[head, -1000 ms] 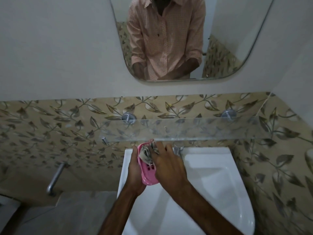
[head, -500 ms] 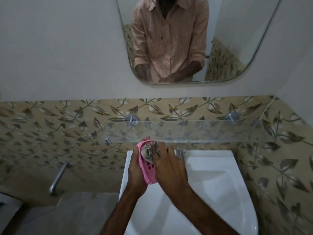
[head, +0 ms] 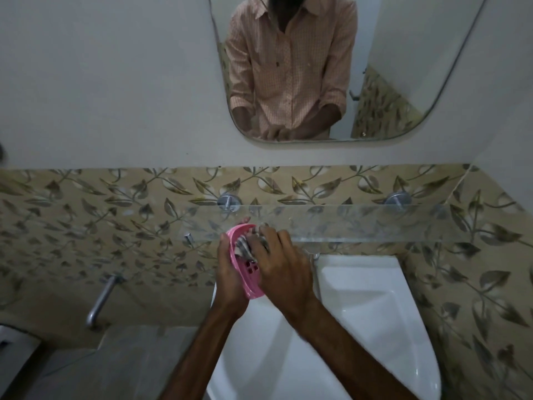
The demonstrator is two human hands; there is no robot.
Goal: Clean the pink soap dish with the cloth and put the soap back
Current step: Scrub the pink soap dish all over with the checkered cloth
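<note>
Two bare forearms reach forward over a white sink (head: 372, 307). Above the sink's back left corner, the left hand (head: 230, 274) cups the pink dish (head: 250, 281) from underneath. Its fingers are curled round the far rim, with one fingertip showing past the top edge. The dish is tilted on its side so that its slotted inside faces the right hand (head: 281, 269), probably to let any drips fall into the sink.

The right hand's fingers are curled and pressed together, pinching a bunched grey-striped cloth (head: 243, 247) and pushing it into the upper half of the dish. This looks like the wiping step, with the lower half of the dish not yet covered. No soap is visible, so putting it back comes later.

Just behind the hands runs a glass shelf (head: 375, 223), fixed to leaf-patterned tiles (head: 86, 215). A metal tap (head: 101, 298) sticks out of the wall at the left. Above, a mirror (head: 418, 53) reflects the person's checked shirt.
</note>
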